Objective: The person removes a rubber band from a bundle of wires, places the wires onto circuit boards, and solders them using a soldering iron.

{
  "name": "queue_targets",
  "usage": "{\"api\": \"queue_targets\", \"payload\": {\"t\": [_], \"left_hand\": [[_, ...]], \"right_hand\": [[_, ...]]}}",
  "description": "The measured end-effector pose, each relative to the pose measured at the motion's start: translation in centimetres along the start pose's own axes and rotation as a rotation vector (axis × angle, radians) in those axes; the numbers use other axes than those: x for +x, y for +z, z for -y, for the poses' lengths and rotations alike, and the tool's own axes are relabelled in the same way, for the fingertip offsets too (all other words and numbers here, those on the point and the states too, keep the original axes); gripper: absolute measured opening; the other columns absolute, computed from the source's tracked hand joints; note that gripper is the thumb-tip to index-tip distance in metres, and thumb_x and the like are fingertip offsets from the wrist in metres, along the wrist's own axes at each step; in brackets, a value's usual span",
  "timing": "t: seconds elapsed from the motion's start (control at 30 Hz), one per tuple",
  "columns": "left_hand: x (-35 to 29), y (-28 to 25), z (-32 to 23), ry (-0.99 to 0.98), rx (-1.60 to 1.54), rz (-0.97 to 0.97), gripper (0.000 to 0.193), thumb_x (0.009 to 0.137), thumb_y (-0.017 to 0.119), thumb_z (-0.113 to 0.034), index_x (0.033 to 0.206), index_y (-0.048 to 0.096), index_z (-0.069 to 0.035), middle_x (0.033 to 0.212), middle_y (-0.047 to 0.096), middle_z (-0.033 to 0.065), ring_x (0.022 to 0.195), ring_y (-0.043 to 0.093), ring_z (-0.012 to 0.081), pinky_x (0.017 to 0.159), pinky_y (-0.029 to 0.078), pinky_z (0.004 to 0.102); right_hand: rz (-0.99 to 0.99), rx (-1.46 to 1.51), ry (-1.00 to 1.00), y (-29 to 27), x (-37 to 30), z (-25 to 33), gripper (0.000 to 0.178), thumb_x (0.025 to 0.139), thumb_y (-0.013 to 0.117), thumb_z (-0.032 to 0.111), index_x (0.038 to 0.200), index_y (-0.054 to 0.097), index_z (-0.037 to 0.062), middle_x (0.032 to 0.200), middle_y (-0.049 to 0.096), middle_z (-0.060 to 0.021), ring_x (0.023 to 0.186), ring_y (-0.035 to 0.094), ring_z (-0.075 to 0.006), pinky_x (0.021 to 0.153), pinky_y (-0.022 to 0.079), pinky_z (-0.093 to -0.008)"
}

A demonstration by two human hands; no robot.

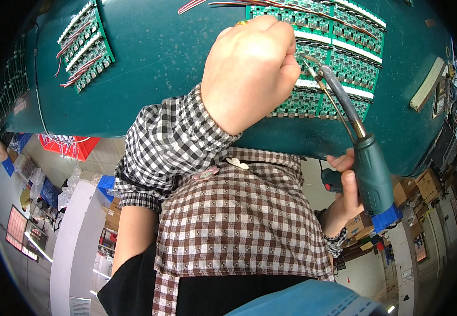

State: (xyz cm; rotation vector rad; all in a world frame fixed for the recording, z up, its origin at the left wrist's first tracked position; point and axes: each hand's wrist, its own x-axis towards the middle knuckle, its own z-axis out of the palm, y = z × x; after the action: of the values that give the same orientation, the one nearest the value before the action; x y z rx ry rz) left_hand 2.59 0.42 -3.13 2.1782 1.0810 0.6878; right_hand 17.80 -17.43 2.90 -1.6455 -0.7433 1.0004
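My right hand (346, 190) grips a dark green soldering gun (373, 171) with a blue rear cap. Its bent metal tip, with a thin feed tube alongside, reaches up and left to a panel of green circuit boards (355, 58). My left hand (252, 71) is closed over the left part of this panel, its fingertips beside the soldering tip. Whatever it pinches is hidden behind the fingers. Red and dark wires (302, 9) lie across the panel's far edge, and white strips run across the rows of boards.
On the green tabletop (149, 63), another circuit board panel (86, 45) with wires attached lies at the far left. A pale bar (427, 84) and clutter sit at the right edge. A red bin (83, 149) stands below the table's left edge; a cable (38, 95) hangs nearby.
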Motion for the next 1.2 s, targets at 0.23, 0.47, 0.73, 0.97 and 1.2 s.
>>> {"api": "queue_targets", "payload": {"t": [0.23,0.47,0.73,0.97,1.2], "left_hand": [[0.8,0.4,-0.5,0.06,-0.031,0.021,0.011,0.066,0.06,0.001,0.071,0.052,-0.004,0.063,0.048,0.0055,0.057,0.05,0.0195,0.053,0.043,0.0303],[-1.1,-0.7,1.5,-0.186,-0.061,0.211,0.006,0.073,0.058,0.001,0.074,0.051,0.001,0.067,0.047,0.0041,0.058,0.043,0.01,0.055,0.038,0.0229],[0.6,0.1,1.3,-0.192,-0.065,0.148,0.007,0.07,0.059,-0.001,0.071,0.053,-0.001,0.063,0.049,0.0058,0.055,0.047,0.0132,0.053,0.041,0.026],[-0.1,-0.6,1.3,-0.181,-0.052,0.172,0.007,0.07,0.06,-0.002,0.071,0.053,-0.002,0.065,0.05,0.0076,0.055,0.05,0.0163,0.053,0.042,0.0276],[-0.2,-0.7,0.8,-0.159,-0.043,0.145,0.008,0.068,0.061,-0.006,0.072,0.054,-0.004,0.067,0.052,0.0083,0.06,0.053,0.0234,0.057,0.044,0.0339]], "right_hand": [[-0.142,0.031,-0.037,-1.8,0.1,0.5,0.042,0.081,0.058,0.016,0.108,0.048,-0.0135,0.077,0.054,-0.0146,0.068,0.056,-0.0228,0.063,0.055,-0.0395],[-0.776,0.012,-0.387,-9.4,0.3,0.1,0.034,0.089,0.05,0.026,0.106,0.05,-0.0037,0.079,0.056,-0.0095,0.075,0.058,-0.0197,0.065,0.054,-0.0346],[-1.132,-0.145,-0.518,-15.9,8.7,-4.3,0.023,0.079,0.066,0.009,0.09,0.061,-0.01,0.08,0.063,-0.0158,0.06,0.063,-0.0215,0.051,0.054,-0.0305],[-0.954,-0.008,-0.438,-12.9,7.0,-3.0,0.022,0.082,0.062,0.01,0.095,0.059,-0.0074,0.082,0.063,-0.0136,0.068,0.065,-0.0245,0.056,0.055,-0.0315],[-0.312,0.733,-0.081,-7.8,1.9,-2.8,0.034,0.09,0.05,0.024,0.106,0.047,-0.0051,0.087,0.058,-0.0121,0.077,0.064,-0.0271,0.057,0.057,-0.0338]]}}
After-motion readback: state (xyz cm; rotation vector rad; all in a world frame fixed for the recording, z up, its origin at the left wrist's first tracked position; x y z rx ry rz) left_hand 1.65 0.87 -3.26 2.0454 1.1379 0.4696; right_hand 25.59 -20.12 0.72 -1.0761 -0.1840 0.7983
